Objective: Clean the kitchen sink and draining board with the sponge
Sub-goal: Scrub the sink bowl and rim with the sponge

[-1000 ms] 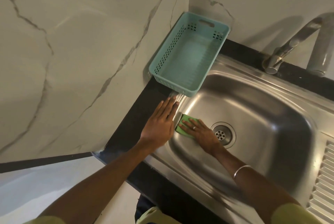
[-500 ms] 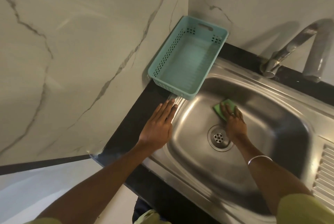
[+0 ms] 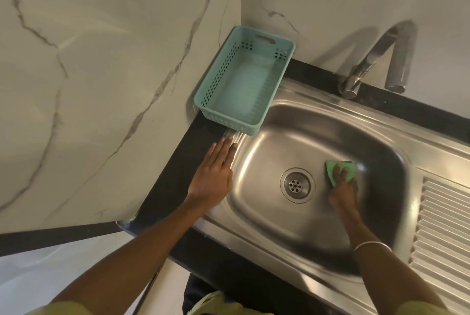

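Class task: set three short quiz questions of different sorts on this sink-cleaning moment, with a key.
1. True or false: the sponge lies on the draining board.
2. Which hand presses the sponge? A left hand B right hand
3. Fill in: the teal basket holds ____.

Key
1. False; it is in the sink bowl, beside the drain.
2. B
3. Nothing

Dim warm light; right hand (image 3: 342, 194) motion-blurred.
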